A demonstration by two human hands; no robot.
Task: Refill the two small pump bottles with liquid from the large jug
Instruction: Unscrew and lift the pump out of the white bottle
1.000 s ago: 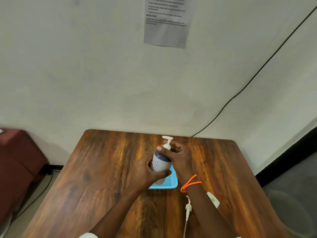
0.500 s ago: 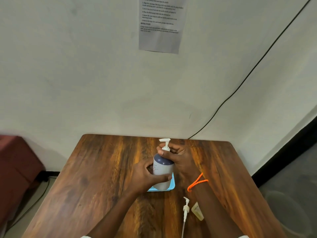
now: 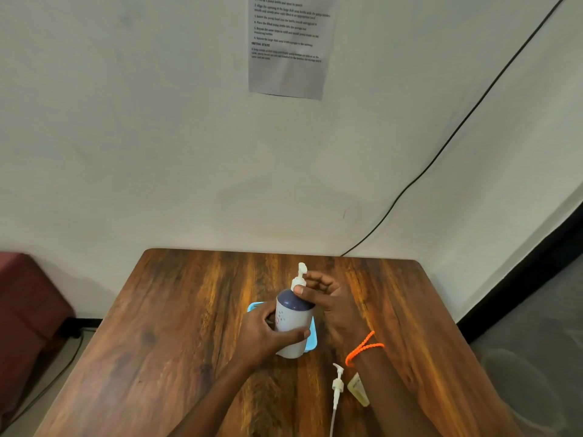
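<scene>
A white pump bottle with a dark blue shoulder stands over a light blue tray in the middle of the wooden table. My left hand grips the bottle's body from the left. My right hand pinches the white pump head at the neck, thumb on the collar. A loose white pump head with its long tube lies on the table near my right forearm. Beside it a small yellowish bottle lies partly hidden under that forearm. No large jug is in view.
The table's far edge meets a white wall with a printed sheet and a black cable. A dark red seat stands at the left. Grey floor lies to the right of the table.
The bottle stays gripped over the tray. My right fingers have shifted round the pump collar and the nozzle has turned. The camera has tilted slightly.
</scene>
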